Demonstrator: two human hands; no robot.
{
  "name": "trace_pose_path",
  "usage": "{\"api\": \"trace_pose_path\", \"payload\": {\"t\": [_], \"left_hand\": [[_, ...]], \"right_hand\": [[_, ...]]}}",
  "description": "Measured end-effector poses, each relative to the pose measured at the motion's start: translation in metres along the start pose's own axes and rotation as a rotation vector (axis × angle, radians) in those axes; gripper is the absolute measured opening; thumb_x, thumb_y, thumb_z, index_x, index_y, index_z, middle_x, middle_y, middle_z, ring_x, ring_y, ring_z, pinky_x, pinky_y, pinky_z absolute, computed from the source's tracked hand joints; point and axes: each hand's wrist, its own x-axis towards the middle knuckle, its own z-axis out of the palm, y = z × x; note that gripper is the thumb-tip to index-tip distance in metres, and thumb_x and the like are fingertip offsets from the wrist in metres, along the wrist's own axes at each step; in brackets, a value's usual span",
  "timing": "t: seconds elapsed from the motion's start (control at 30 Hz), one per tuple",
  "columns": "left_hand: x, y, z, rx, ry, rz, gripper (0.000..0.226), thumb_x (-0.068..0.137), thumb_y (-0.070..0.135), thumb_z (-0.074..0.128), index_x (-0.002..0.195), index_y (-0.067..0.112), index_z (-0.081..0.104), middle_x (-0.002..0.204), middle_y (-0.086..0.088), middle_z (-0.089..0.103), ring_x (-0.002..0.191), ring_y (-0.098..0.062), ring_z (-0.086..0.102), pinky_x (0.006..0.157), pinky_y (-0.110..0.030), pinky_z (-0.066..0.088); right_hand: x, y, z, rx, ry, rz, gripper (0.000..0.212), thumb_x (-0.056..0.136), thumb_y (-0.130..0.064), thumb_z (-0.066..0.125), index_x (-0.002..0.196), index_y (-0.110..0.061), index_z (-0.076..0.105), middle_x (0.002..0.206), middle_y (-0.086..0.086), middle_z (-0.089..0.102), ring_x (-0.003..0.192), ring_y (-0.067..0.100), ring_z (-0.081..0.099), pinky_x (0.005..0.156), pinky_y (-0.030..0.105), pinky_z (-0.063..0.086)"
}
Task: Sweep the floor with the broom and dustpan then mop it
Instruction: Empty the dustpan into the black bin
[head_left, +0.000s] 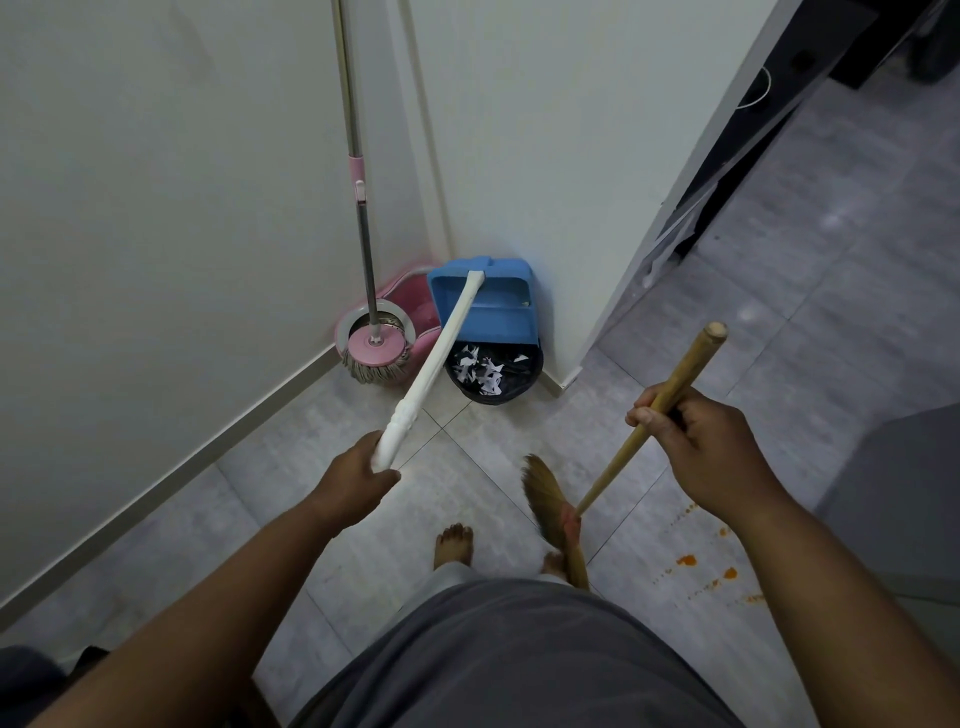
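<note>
I see the corner ahead closed in by two white walls (182, 208). A pale skirting edge runs along the left wall down to the grey tiled floor (467, 467). On the right the wall ends at a sharp outer edge, and more tile opens beyond it. Bare floor lies between the bare feet (454, 543) and the corner.

The blue plastic dustpan (498, 306) stands tipped up against that corner, its lower lip at the rim of a round black bin (530, 374) holding white paper scraps (480, 370). Just left of it sits a pink mop bucket (410, 301) with the pink-headed string mop (374, 358) in it, pole leaning up the wall.

My left hand (358, 475) reaches forward, fingers clenched round the end of the dustpan's long white handle (441, 353). My right hand (711, 447), held higher and well apart, grasps the broom's tan wooden stick (670, 395) near its top. The stick slants down to the straw bristles (543, 493) by the right foot. Orange spots (687, 560) dot the tile under the right forearm.
</note>
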Motion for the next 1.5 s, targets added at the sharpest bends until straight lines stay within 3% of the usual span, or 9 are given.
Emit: {"api": "trace_pose_path", "payload": {"t": [0.37, 0.57, 0.67, 0.83, 0.97, 1.07, 1.2, 1.33, 1.5], "left_hand": [[-0.01, -0.02, -0.018, 0.031, 0.014, 0.036, 0.06, 0.093, 0.017, 0.067, 0.147, 0.021, 0.042, 0.105, -0.004, 0.057, 0.072, -0.014, 0.055, 0.06, -0.025, 0.047], [-0.01, -0.009, -0.032, -0.125, 0.008, 0.02, 0.056, 0.09, 0.011, 0.069, 0.141, 0.025, 0.047, 0.093, -0.008, 0.06, 0.063, -0.018, 0.055, 0.05, -0.027, 0.047], [-0.007, 0.006, -0.049, -0.313, 0.012, 0.018, 0.062, 0.089, 0.004, 0.069, 0.138, 0.037, 0.049, 0.09, -0.013, 0.058, 0.054, -0.016, 0.05, 0.044, -0.025, 0.043], [-0.007, 0.047, -0.075, -0.528, 0.033, 0.094, 0.046, 0.087, -0.005, 0.062, 0.097, 0.038, 0.075, 0.07, -0.004, 0.055, 0.046, -0.009, 0.045, 0.041, -0.021, 0.036], [-0.01, 0.083, -0.079, -0.572, 0.025, 0.183, 0.037, 0.086, -0.005, 0.059, 0.074, 0.029, 0.066, 0.06, 0.006, 0.054, 0.05, -0.011, 0.046, 0.042, -0.021, 0.037], [-0.014, 0.102, -0.075, -0.586, 0.002, 0.244, 0.026, 0.087, -0.002, 0.067, 0.083, 0.023, 0.062, 0.075, -0.002, 0.053, 0.057, -0.014, 0.048, 0.046, -0.023, 0.041], [-0.015, 0.12, -0.079, -0.56, 0.009, 0.372, 0.037, 0.081, -0.006, 0.075, 0.093, 0.027, 0.062, 0.077, -0.002, 0.058, 0.059, -0.01, 0.052, 0.052, -0.024, 0.047], [-0.006, 0.141, -0.097, -0.464, 0.188, 0.51, 0.038, 0.089, 0.0, 0.068, 0.095, 0.037, 0.061, 0.078, -0.002, 0.06, 0.061, -0.017, 0.052, 0.053, -0.028, 0.047], [0.011, 0.155, -0.107, -0.426, 0.316, 0.525, 0.029, 0.09, 0.015, 0.072, 0.102, 0.041, 0.064, 0.079, 0.003, 0.061, 0.055, -0.005, 0.052, 0.049, -0.021, 0.047]], "right_hand": [[0.007, -0.002, 0.003, -0.015, -0.014, -0.026, 0.01, 0.096, -0.027, 0.057, 0.09, -0.031, 0.063, 0.085, -0.007, 0.071, 0.076, 0.002, 0.064, 0.066, 0.013, 0.048], [0.011, -0.003, 0.004, 0.014, -0.005, -0.045, 0.009, 0.095, -0.028, 0.058, 0.089, -0.031, 0.063, 0.084, -0.001, 0.071, 0.084, 0.016, 0.068, 0.077, 0.035, 0.057], [0.012, -0.004, 0.003, 0.02, 0.003, -0.055, 0.009, 0.096, -0.028, 0.058, 0.089, -0.031, 0.063, 0.085, -0.003, 0.072, 0.084, 0.013, 0.068, 0.077, 0.031, 0.056], [0.014, -0.006, 0.0, 0.003, 0.015, -0.06, 0.008, 0.096, -0.029, 0.057, 0.09, -0.031, 0.063, 0.086, -0.006, 0.072, 0.085, 0.008, 0.067, 0.074, 0.023, 0.054], [0.014, -0.007, -0.005, -0.005, 0.032, -0.073, 0.007, 0.096, -0.029, 0.057, 0.093, -0.029, 0.064, 0.087, -0.009, 0.071, 0.084, 0.005, 0.066, 0.074, 0.021, 0.053], [0.015, -0.009, -0.009, 0.005, 0.046, -0.069, 0.007, 0.096, -0.03, 0.057, 0.094, -0.03, 0.064, 0.089, -0.011, 0.072, 0.087, 0.001, 0.066, 0.075, 0.014, 0.05], [0.011, -0.01, -0.012, 0.007, 0.061, -0.067, 0.007, 0.096, -0.029, 0.057, 0.095, -0.029, 0.064, 0.088, -0.007, 0.072, 0.087, 0.006, 0.067, 0.077, 0.023, 0.053], [0.008, -0.011, -0.014, 0.007, 0.065, -0.061, 0.007, 0.096, -0.029, 0.057, 0.093, -0.031, 0.063, 0.089, -0.008, 0.072, 0.088, 0.005, 0.067, 0.078, 0.023, 0.053], [0.003, -0.008, -0.02, 0.006, 0.082, -0.027, 0.007, 0.096, -0.027, 0.057, 0.093, -0.03, 0.063, 0.088, -0.005, 0.073, 0.087, 0.014, 0.069, 0.081, 0.036, 0.056]]}}
